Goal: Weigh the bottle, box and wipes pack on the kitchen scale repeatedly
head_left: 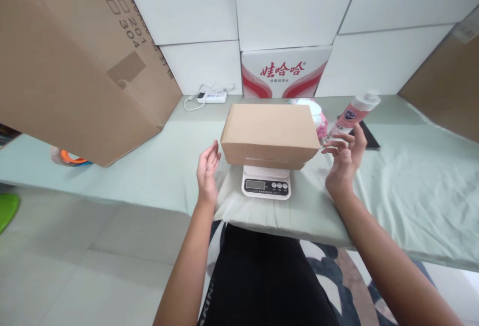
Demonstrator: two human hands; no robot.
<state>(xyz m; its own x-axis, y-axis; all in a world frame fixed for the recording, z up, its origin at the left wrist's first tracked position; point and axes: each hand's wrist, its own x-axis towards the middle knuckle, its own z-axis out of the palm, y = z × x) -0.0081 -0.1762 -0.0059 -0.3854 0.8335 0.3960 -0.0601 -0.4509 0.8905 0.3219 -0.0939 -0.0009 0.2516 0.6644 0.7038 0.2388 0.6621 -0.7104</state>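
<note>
A closed brown cardboard box (269, 134) rests on a white digital scale (266, 182) in the middle of the pale green cloth-covered table (157, 166). My left hand (207, 171) hovers open just left of the box, fingers apart, not touching it. On the box's right side my right hand (344, 159) is open too, fingers curled loosely, holding nothing. Behind my right hand stands a pink bottle (352, 114) with a white cap, tilted.
A large brown carton (75, 61) leans at the left. A red and white printed box (286, 72) stands against the white wall. A white power strip (211, 97) lies at the back. A dark flat object (368, 136) lies at right. Another carton (445, 86) sits far right.
</note>
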